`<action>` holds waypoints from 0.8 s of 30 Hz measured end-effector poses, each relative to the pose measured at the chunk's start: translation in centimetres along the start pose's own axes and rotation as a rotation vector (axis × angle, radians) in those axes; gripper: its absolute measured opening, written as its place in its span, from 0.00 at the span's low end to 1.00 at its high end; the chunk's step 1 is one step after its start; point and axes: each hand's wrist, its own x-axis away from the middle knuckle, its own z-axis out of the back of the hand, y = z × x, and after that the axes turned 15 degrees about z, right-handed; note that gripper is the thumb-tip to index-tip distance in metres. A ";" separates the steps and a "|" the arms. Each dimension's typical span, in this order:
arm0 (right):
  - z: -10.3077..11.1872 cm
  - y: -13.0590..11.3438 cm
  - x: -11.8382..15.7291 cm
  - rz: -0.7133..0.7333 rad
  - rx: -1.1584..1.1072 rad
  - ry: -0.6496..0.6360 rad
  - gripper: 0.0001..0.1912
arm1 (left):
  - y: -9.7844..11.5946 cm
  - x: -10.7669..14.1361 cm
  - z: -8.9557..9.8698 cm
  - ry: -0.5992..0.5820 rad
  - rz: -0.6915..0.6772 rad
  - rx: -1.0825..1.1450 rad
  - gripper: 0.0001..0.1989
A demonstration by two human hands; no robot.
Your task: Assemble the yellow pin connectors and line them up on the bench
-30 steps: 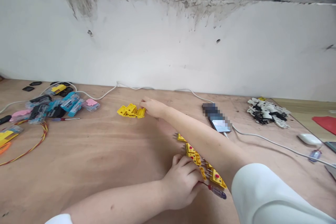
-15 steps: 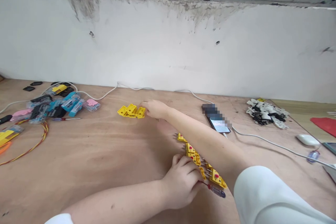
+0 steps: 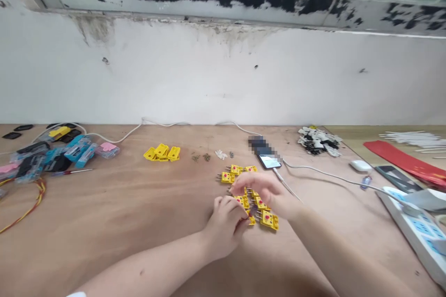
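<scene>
The yellow plugs [image 3: 269,220] lay on the table [image 3: 167,222] in a loose group in front of you, mostly with their twin pins pointing left, a red dot on top of those plainly seen; your hands partly hid the middle of the group. Your left hand [image 3: 225,222] was at its near left edge, fingers curled together; whether they were clamped on a plug could not be told. Your right hand [image 3: 275,192] was over the group, blurred, its fingers bent and apart from the thumb; a purple screwdriver handle [image 3: 254,210] showed between the two hands, and which one bore it was unclear.

As far as could be judged, the work was partway; the plugs were set out together, while the yellow covers [image 3: 162,152] lay well apart to the left, seemingly not yet used; the small metal parts [image 3: 206,157] and white bits [image 3: 220,154] sat in separate little heaps, apparently left for later.

No brand or label could be read; the phone [image 3: 270,161] had its screen partly pixelated, and the blue packs [image 3: 78,148] showed no legible lettering.
</scene>
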 end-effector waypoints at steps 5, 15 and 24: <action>-3.7 -0.3 4.1 0.109 0.354 0.165 0.10 | 0.4 -0.4 -0.2 0.006 -0.012 -0.051 0.09; -7.3 0.4 7.6 0.235 0.404 0.482 0.14 | 1.8 0.2 0.7 -0.020 -0.096 -0.207 0.11; -7.1 1.9 8.5 0.393 0.466 0.363 0.30 | -6.8 -6.1 17.1 0.634 0.517 -0.586 0.26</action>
